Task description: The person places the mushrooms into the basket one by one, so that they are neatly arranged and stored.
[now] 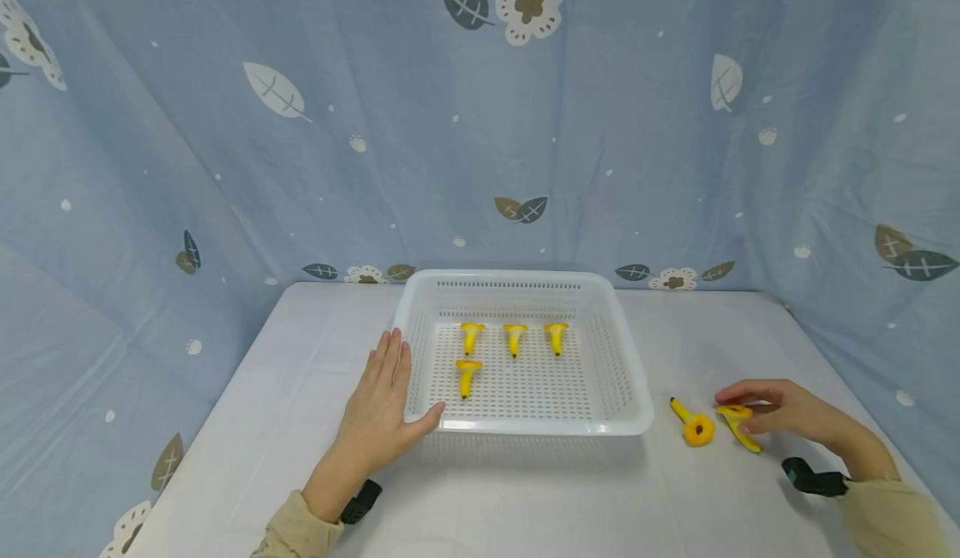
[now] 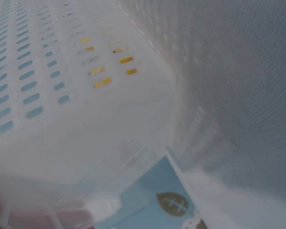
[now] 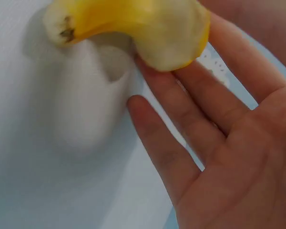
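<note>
A white-covered desk (image 1: 525, 500) stands against a pale blue curtain (image 1: 480, 124) printed with leaves and flowers, which hangs behind it and along both sides. In the middle of the desk sits a shallow white plastic basket (image 1: 637, 391) with perforated walls and floor. Four small yellow trumpet-shaped pieces lie inside it: three in a row (image 1: 514, 338) toward the far wall, and a fourth (image 1: 467, 376) nearer the front, under the leftmost of the row.

To the right of the basket, on the bare desk, lies another yellow piece (image 1: 694, 427) with its round flared mouth facing up and its dark-tipped stem pointing toward the basket. Nothing lies between it and the basket's right wall.

Just right of that one, the right hand (image 1: 787, 412) rests low over the desk. Its fingers (image 3: 181, 102) are nearly straight and only loosely bent, and their tips touch a sixth yellow piece (image 1: 738, 424), which lies on the desk. The wrist view shows this piece (image 3: 133, 24) pressed against the fingertips, not wrapped by them.

The left hand (image 1: 378, 408) lies flat at the basket's front left corner, fingers straight along the left wall, thumb spread against the front rim. The left wrist view shows only the basket wall (image 2: 86, 119), close and blurred.

Each wrist wears a dark strap, and beige sleeves cover the forearms.
</note>
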The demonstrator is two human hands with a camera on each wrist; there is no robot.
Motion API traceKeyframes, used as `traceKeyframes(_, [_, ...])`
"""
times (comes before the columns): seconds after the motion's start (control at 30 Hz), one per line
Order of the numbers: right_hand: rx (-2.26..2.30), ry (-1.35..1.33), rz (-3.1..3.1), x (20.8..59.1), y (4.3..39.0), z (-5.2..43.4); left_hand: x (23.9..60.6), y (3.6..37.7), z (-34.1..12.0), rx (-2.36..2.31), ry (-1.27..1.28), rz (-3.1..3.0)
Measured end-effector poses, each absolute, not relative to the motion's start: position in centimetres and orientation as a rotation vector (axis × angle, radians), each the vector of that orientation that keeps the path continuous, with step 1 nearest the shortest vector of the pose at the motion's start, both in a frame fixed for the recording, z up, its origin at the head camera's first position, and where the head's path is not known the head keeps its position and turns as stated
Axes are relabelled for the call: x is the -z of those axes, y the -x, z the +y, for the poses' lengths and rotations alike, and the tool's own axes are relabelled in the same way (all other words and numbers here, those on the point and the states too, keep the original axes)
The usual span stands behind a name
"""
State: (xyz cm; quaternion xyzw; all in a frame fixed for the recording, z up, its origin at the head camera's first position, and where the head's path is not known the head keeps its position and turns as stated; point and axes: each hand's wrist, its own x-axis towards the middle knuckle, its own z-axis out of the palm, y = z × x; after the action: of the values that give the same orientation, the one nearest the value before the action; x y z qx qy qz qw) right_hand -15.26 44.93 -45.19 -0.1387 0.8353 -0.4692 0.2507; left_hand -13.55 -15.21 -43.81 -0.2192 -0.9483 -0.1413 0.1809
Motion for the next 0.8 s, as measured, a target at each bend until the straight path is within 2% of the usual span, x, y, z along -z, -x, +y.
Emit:
traceKeyframes(0.27, [1.229, 0.430, 2.359, 45.2, 15.3, 44.6, 43.7, 13.5, -15.2, 0.396, 0.615, -2.679])
traceKeyframes(0.8, [1.046, 0.246, 2.538, 44.9, 15.1, 43.8, 43.9, 13.6, -15.3, 0.390, 0.616, -2.649])
